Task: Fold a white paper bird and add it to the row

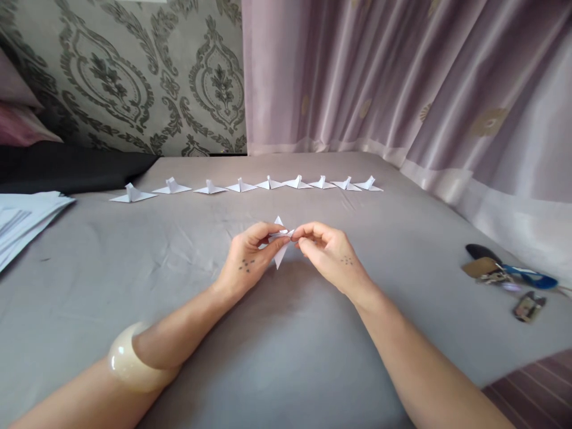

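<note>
A small folded white paper figure (280, 256) is held above the grey sheet, its pointed ends sticking out above and below the fingers. My left hand (247, 256) pinches its middle between thumb and fingers. The fingertips of my right hand (328, 253) are closed on the figure's right-hand tip. Beyond my hands, several similar white folded figures (269, 182) stand in a row across the sheet, with flat pointed sides and a raised middle. A cream bangle (127, 360) circles my left forearm.
White papers (27, 223) lie at the left beside a black cloth (67, 167). At the right are keys (494, 277), scissors with blue handles (536, 278) and a small object (529, 307). Curtains (357, 77) hang along the back and right.
</note>
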### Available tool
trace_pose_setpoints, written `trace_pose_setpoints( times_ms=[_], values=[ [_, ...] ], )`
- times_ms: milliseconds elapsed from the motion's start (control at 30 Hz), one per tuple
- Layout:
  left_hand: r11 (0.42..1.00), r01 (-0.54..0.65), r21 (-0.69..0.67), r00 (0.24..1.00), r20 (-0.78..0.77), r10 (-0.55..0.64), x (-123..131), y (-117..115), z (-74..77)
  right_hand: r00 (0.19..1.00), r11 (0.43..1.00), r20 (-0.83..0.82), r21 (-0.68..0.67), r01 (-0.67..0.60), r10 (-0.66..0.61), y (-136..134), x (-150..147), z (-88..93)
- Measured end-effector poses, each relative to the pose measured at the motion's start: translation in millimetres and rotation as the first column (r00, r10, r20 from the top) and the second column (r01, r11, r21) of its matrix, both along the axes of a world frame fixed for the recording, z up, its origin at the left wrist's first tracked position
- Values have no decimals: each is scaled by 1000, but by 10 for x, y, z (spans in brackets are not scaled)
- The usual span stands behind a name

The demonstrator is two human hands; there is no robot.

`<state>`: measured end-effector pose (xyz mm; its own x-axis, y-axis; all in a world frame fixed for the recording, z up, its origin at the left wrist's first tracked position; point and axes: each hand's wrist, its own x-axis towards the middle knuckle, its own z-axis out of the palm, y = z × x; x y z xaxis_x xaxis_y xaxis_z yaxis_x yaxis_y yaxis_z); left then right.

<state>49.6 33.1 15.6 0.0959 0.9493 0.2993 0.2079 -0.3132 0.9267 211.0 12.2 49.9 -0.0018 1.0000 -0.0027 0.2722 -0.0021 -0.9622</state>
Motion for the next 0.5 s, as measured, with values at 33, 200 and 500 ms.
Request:
trace_pose_setpoints(
  times_ms=[33, 200, 500],
  values=[
    [1000, -5, 7, 1000, -10, 5, -1, -2, 4, 1000, 1000, 1, -3, -1, 1, 2, 2, -4],
    [999, -38, 11, 998, -48, 38, -14, 5, -11, 1000, 1000, 20, -27, 8, -7, 4, 4, -18],
    [999, -36, 8, 997, -70, 36, -21, 6, -9, 999, 996, 7, 78, -32, 31, -5, 7, -85]
  ],
)
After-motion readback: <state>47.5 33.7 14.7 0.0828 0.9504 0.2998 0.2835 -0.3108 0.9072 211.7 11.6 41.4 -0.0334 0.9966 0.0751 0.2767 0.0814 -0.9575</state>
